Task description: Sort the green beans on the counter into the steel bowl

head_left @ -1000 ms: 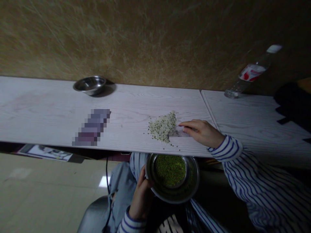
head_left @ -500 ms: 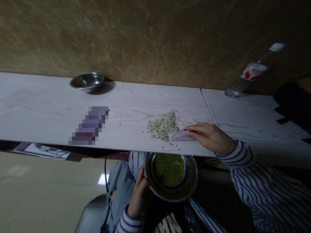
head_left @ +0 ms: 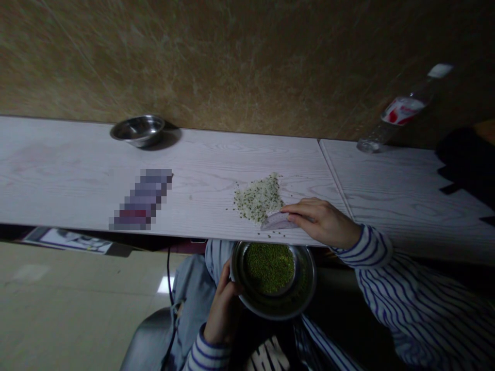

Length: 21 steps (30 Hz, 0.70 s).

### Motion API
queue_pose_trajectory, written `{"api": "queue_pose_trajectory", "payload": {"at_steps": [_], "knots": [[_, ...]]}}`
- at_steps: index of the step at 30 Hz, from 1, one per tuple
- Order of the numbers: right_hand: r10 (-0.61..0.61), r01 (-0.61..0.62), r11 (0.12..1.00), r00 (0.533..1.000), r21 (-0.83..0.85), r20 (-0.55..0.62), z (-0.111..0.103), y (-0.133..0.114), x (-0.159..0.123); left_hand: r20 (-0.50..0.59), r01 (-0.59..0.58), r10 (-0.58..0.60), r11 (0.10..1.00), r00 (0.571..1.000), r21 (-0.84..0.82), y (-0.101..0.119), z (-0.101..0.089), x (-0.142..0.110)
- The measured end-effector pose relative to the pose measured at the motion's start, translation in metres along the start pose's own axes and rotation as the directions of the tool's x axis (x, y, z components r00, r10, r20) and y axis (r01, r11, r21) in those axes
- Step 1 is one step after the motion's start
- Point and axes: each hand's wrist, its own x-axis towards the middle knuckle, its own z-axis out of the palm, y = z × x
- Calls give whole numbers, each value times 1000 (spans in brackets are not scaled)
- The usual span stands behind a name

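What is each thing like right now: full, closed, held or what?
Big metal bowl: held at its side by the left hand, with green grains inside
Grain pile: loose on the table, white and green mixed
Thin sheet: pinched in the right hand, at the pile's edge
Small metal bowl: upright, not held
Bottle: standing, cap on

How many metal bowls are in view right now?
2. A small bowl on the table by the wall, and a bowl of green beans in the left hand at the table's front edge. No others show.
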Motion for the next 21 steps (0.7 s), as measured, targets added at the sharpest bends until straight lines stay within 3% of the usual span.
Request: {"api": "queue_pose_trajectory", "payload": {"at_steps": [10,15,21], "knots": [[-142,143,990,988,-15,58,2,1,10,16,2,-2,1000,1000,-18,2,-2,2],[-81,81,996,997,-31,-18,0,4,4,-11,25,-25,999,1000,-29,3,1,2],[-13,11,996,1000,-88,-18,5,8,15,-45,25,-25,1000,999,-1,1,0,3]]}}
